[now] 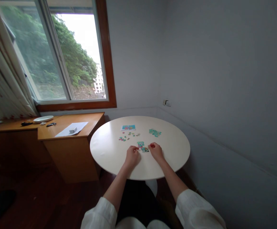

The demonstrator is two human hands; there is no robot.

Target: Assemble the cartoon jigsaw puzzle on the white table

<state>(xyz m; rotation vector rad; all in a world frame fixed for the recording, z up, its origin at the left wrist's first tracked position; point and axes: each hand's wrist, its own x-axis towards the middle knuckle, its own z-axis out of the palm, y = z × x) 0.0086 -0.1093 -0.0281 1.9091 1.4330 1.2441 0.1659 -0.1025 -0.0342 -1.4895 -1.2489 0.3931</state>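
Observation:
A partly joined jigsaw puzzle [141,144] in green, pink and dark colours lies on the round white table, between my two hands. My left hand [133,155] rests at its left side, fingers curled together and tips by the puzzle's lower left edge. From the right comes my right hand [155,150], its thumb and fingers pinched at the puzzle's right edge. Whatever either pinch may hold is too small to make out. Beyond them are several loose puzzle pieces [122,139], and a cluster of green pieces [155,132] lies farther right.
A colourful picture card [128,127] lies at the far side of the white table [174,143]. To the left, a wooden desk [95,122] bears paper [68,130], a small pale box [73,130] and a white plate [43,119]. A wall stands close on the right.

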